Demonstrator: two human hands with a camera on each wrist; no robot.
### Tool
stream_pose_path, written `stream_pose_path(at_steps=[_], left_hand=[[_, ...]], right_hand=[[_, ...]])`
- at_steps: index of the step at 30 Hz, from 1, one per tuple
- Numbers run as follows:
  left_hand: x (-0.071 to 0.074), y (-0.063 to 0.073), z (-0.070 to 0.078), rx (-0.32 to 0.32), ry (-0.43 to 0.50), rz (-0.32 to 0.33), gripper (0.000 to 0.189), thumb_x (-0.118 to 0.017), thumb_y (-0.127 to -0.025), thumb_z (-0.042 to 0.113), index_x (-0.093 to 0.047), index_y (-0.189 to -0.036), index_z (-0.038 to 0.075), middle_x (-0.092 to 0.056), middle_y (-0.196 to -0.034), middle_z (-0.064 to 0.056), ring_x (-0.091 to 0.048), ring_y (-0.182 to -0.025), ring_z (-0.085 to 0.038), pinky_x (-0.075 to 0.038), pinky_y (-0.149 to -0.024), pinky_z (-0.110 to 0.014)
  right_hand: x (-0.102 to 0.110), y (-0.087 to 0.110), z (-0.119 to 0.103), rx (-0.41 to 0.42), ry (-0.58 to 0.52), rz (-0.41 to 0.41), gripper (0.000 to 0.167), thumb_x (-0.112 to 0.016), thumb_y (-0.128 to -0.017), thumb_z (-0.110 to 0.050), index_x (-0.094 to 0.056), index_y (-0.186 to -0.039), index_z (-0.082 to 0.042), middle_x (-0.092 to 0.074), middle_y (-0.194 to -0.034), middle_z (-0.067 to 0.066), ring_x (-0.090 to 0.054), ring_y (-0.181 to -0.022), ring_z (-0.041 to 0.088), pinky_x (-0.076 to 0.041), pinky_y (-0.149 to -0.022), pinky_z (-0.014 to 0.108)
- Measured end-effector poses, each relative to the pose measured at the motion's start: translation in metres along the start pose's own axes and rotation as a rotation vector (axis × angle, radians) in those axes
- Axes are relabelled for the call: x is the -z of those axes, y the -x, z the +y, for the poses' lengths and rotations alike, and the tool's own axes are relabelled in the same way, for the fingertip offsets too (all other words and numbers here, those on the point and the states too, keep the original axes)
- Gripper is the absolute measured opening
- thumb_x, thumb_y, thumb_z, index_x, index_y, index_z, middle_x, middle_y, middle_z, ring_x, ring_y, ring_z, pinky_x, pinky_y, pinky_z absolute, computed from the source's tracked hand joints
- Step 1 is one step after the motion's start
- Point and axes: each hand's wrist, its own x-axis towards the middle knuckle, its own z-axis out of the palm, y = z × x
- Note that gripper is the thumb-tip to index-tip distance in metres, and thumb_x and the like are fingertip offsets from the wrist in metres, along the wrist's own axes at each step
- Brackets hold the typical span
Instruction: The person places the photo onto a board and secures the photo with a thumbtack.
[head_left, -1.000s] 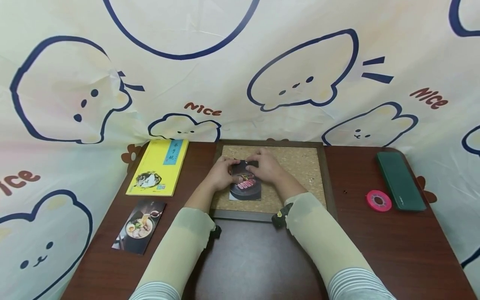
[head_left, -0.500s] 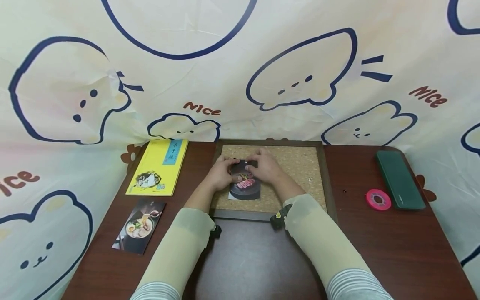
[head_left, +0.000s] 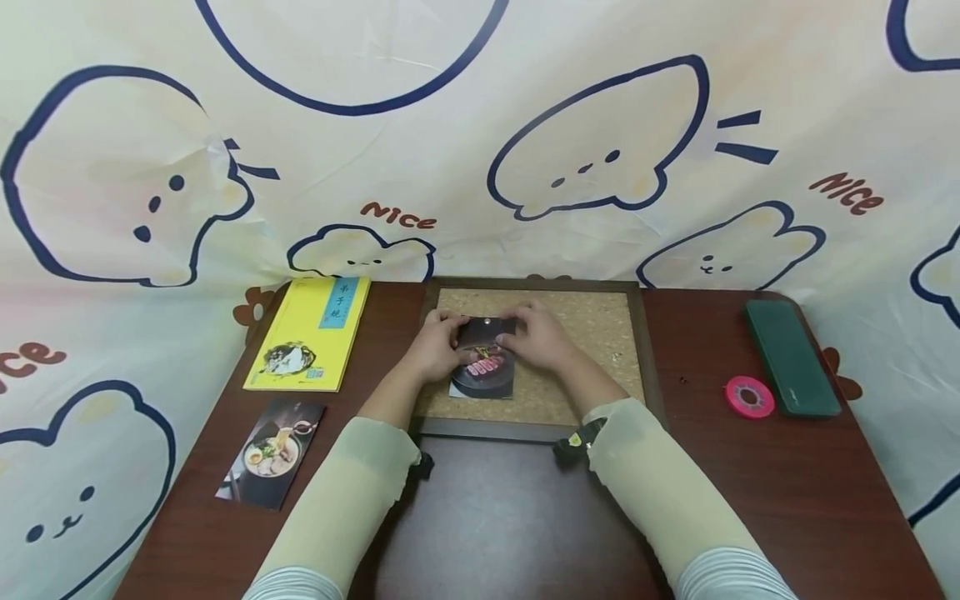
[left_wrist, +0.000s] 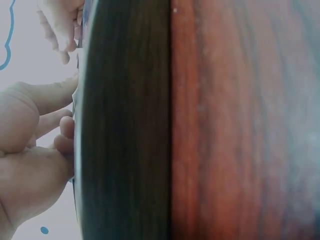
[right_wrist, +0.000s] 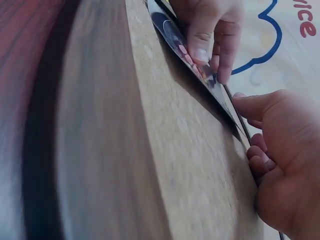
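A dark photo card [head_left: 483,375] with a picture of pink sliced food lies against the cork board [head_left: 585,367], upright to me. A small shiny round spot like a pin head [head_left: 487,321] shows at the card's top middle. My left hand [head_left: 435,348] presses the card's left side, its thumb on the face and index finger by the top left corner; the right wrist view shows this hand [right_wrist: 210,35] with fingers pointing down onto it. My right hand [head_left: 542,340] is at the card's upper right edge, thumb stretched toward it, other fingers partly curled against the board.
A yellow book [head_left: 307,333] and another food photo card [head_left: 272,454] lie on the left of the brown table [head_left: 765,492]. To the right are a pink ring-shaped case [head_left: 750,397] and a dark green box [head_left: 792,358]. A patterned cloth [head_left: 450,158] hangs directly behind the board.
My right hand has eased off slightly to the right, exposing the shiny spot and more of the card's top. The left hand keeps its place on the card. The head view has shifted slightly.
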Motion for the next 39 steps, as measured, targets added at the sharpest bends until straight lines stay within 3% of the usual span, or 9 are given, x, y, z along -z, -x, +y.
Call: stream_pose_path(at_steps=[3, 11, 16, 24, 34, 39], left_hand=[[0.002, 0.004, -0.002, -0.014, -0.001, 0.015, 0.074, -0.083, -0.091, 0.023, -0.049, -0.154, 0.006, -0.032, -0.155, -0.018, -0.052, -0.122, -0.031, -0.046, -0.102, -0.045], [0.003, 0.02, -0.006, -0.058, 0.077, 0.04, 0.067, -0.084, -0.09, 0.022, -0.056, -0.149, 0.014, -0.04, -0.146, -0.012, -0.056, -0.099, -0.024, -0.047, -0.085, -0.04], [0.0, 0.032, -0.01, -0.114, 0.107, 0.062, 0.055, -0.082, -0.091, 0.02, -0.062, -0.142, 0.014, -0.051, -0.135, -0.007, -0.056, -0.095, -0.022, -0.048, -0.08, -0.039], [-0.003, 0.052, -0.009, -0.215, 0.07, 0.081, 0.04, -0.078, -0.094, 0.017, -0.069, -0.133, 0.013, -0.061, -0.121, -0.001, -0.058, -0.093, -0.018, -0.051, -0.076, -0.037], [0.002, 0.071, 0.001, -0.204, 0.049, 0.065, 0.041, -0.078, -0.095, 0.022, -0.069, -0.134, 0.012, -0.063, -0.113, -0.007, -0.06, -0.091, -0.018, -0.054, -0.075, -0.037], [0.007, 0.081, 0.002, -0.22, 0.047, 0.066, 0.041, -0.078, -0.095, 0.021, -0.069, -0.134, 0.012, -0.063, -0.119, -0.007, -0.063, -0.094, -0.019, -0.056, -0.077, -0.036]], right_hand=[[0.004, 0.007, 0.0, 0.001, -0.017, -0.001, 0.05, -0.08, -0.09, -0.031, -0.066, -0.134, -0.013, -0.052, -0.14, 0.01, -0.053, -0.128, 0.035, -0.04, -0.11, 0.055], [0.012, 0.03, 0.005, 0.014, -0.012, 0.006, 0.05, -0.08, -0.091, -0.029, -0.065, -0.135, -0.01, -0.051, -0.143, 0.008, -0.053, -0.128, 0.031, -0.042, -0.11, 0.051], [0.017, 0.047, 0.008, 0.014, -0.003, 0.008, 0.053, -0.08, -0.091, -0.03, -0.063, -0.137, -0.01, -0.052, -0.139, 0.009, -0.055, -0.124, 0.031, -0.045, -0.107, 0.05], [0.027, 0.078, 0.013, 0.029, -0.006, 0.01, 0.051, -0.079, -0.093, -0.029, -0.063, -0.138, -0.011, -0.052, -0.142, 0.008, -0.055, -0.128, 0.032, -0.044, -0.109, 0.052], [0.043, 0.117, 0.02, 0.049, 0.03, 0.045, 0.052, -0.08, -0.092, -0.025, -0.063, -0.139, -0.013, -0.051, -0.144, 0.013, -0.051, -0.132, 0.039, -0.042, -0.107, 0.061], [0.054, 0.134, 0.021, 0.067, 0.054, 0.06, 0.051, -0.08, -0.093, -0.026, -0.063, -0.138, -0.012, -0.048, -0.147, 0.015, -0.052, -0.131, 0.039, -0.045, -0.103, 0.06]])
